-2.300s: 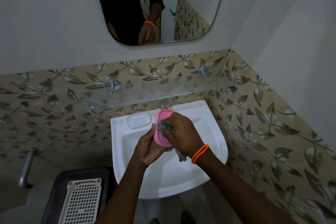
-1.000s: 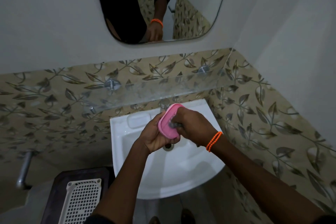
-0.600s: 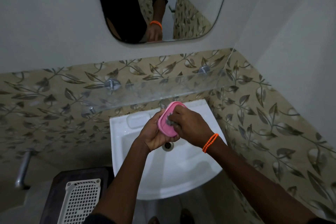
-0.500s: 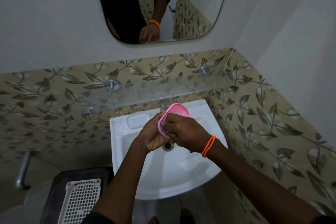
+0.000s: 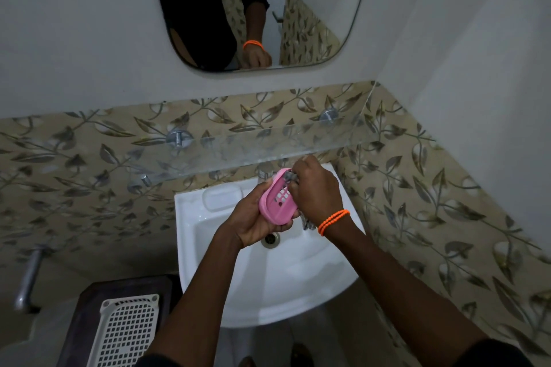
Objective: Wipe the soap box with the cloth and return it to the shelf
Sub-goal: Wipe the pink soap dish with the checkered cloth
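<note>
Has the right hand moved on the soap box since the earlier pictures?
Yes. The right hand with the cloth moved up the pink soap box, toward the glass shelf.

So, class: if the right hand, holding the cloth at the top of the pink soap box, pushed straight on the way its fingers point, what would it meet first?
Probably the front edge of the glass shelf, just beyond the right hand. The hand's knuckles overlap that edge, though depth is unclear.

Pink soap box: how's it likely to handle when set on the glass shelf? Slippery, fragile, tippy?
The pink soap box looks like thin moulded plastic with a slotted base, so probably light and stiff. The left hand cups it alone, which suggests little weight. Its smooth rounded rim may slide on the glass shelf; breakage seems unlikely.
</note>
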